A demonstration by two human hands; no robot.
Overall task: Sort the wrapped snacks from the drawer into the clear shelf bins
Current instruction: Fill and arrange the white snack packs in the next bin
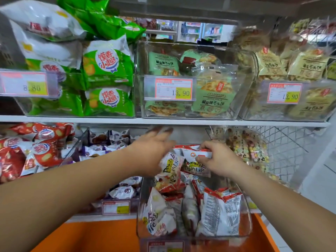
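A clear bin on the lower shelf is pulled forward and holds several white-and-red wrapped snacks. My right hand pinches the top edge of one white-and-red snack packet at the back of this bin. My left hand reaches over the bin's back left corner with fingers stretched out and blurred; it holds nothing that I can see. More packets with black lettering lie just below both hands.
The upper shelf carries clear bins of green packets, pale green biscuit packs and tan packs, each with a price tag. On the lower shelf are red packets, purple-white packets and a wire basket. An orange surface lies below.
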